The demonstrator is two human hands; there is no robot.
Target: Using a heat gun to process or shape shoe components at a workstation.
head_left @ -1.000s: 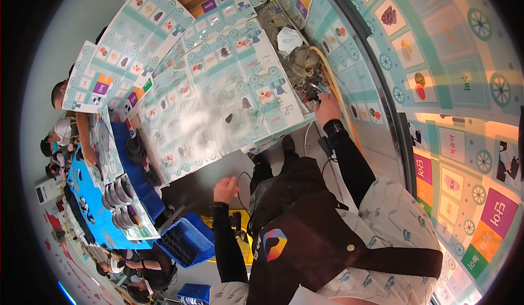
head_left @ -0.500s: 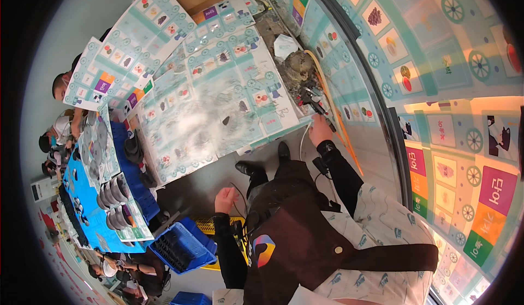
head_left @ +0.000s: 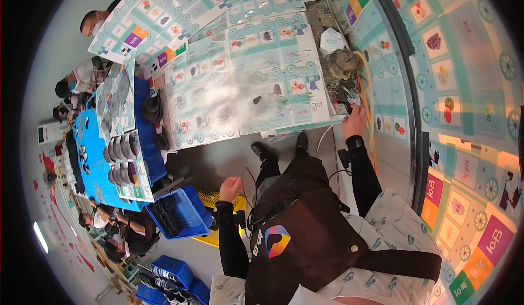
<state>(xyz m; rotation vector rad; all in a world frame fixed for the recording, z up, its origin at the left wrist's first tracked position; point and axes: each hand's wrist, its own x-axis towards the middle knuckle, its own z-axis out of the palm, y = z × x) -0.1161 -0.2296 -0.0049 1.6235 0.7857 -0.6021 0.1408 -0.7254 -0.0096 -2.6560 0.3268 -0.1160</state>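
My right hand point(head_left: 355, 121) is at the right front corner of the worktable point(head_left: 210, 130), its fingers closed around the end of a dark hand tool point(head_left: 346, 103). Much of the tool merges with the clutter behind it. My left hand point(head_left: 231, 189) hangs in front of the table, its fingers curled with nothing visible in them; a thin black cable point(head_left: 250, 175) loops close beside it. One small dark piece point(head_left: 256, 100) lies on the table's printed, dust-smeared covering sheet.
A grimy ledge point(head_left: 338, 64) with a white crumpled item point(head_left: 332, 40) and an orange hose point(head_left: 373, 141) runs along the right wall. On the left are a blue crate point(head_left: 183, 209), stacked dark curved pieces point(head_left: 121, 147) and a blue-topped table point(head_left: 93, 157). Other people work beyond.
The view has swung, shifting the scene rightward and slightly up. My right hand stays by the table corner with the tool, which shows less plainly now. My left hand remains curled.
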